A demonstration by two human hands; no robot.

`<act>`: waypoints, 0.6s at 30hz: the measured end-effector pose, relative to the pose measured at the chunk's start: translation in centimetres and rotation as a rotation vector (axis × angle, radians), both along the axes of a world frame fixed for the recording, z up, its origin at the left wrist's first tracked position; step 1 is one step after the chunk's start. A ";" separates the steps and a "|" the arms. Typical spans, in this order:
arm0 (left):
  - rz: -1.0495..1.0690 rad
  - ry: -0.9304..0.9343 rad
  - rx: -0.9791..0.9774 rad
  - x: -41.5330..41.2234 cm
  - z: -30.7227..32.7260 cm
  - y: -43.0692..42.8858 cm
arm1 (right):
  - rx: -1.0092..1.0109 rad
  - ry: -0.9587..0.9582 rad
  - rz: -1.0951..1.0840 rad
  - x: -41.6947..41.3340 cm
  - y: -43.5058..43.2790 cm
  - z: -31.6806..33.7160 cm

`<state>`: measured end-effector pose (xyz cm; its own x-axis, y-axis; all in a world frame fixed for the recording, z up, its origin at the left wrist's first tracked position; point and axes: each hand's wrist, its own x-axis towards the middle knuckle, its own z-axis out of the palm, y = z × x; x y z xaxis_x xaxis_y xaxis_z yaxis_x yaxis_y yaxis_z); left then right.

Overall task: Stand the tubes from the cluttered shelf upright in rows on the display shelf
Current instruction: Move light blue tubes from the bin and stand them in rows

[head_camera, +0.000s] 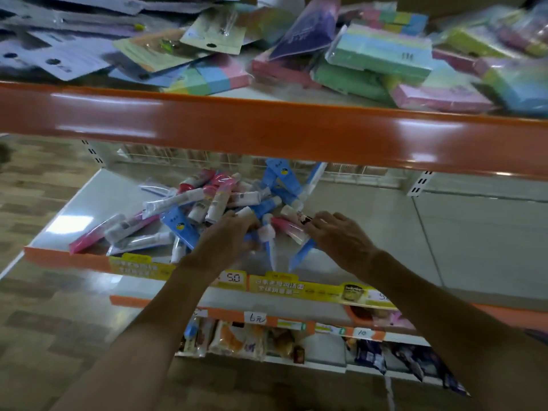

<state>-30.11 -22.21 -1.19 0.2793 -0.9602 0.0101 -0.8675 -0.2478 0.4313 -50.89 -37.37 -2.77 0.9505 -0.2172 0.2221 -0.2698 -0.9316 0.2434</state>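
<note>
The orange front rail (267, 129) of the upper shelf crosses the view and hides the far edge of the heap of tubes (207, 200). Motion blur smears the tubes directly under the hands. The heap lies left of centre on the white middle shelf (385, 232). Every tube is on its side, and they point in no common direction. Two blue tubes (271, 256) at the near edge run roughly near to far, their flat ends toward the viewer. A pink tube (289, 229) lies slantwise between the hands, its long axis running from far left to near right. The left hand (225, 241) rests back-up on the heap with its fingers curled down among the tubes. The hand covers them, so whether it holds one cannot be told. The right hand (341, 241) pinches the near-right end of the pink tube between thumb and fingertips. Sticky-note packs (379, 51) lie jumbled on the upper shelf. Below, a yellow price strip (296, 287) partly cuts off a row of snack packets (237, 339).
</note>
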 end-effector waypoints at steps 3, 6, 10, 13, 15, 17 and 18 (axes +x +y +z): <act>0.081 0.218 -0.121 -1.0 1.9 -1.4 | 0.161 -0.027 -0.166 -1.3 0.1 0.7; 0.201 0.408 -0.198 -2.2 3.4 -2.4 | 0.489 -0.217 -0.397 -1.7 0.5 1.7; 0.282 0.635 -0.223 -3.1 3.9 -2.8 | 0.903 -0.523 -0.565 -1.6 0.5 2.7; 0.318 0.712 -0.209 -3.6 3.4 -3.0 | 1.104 -0.630 -0.602 -2.1 0.6 3.5; 0.329 0.780 -0.185 -4.1 3.1 -3.2 | 1.156 -0.654 -0.617 -2.9 0.5 3.7; 0.344 0.904 -0.153 -5.2 3.1 -3.6 | 1.167 -0.653 -0.628 -4.2 0.2 3.6; 0.361 1.004 -0.140 -6.0 3.5 -3.8 | 1.164 -0.651 -0.632 -4.9 0.1 3.6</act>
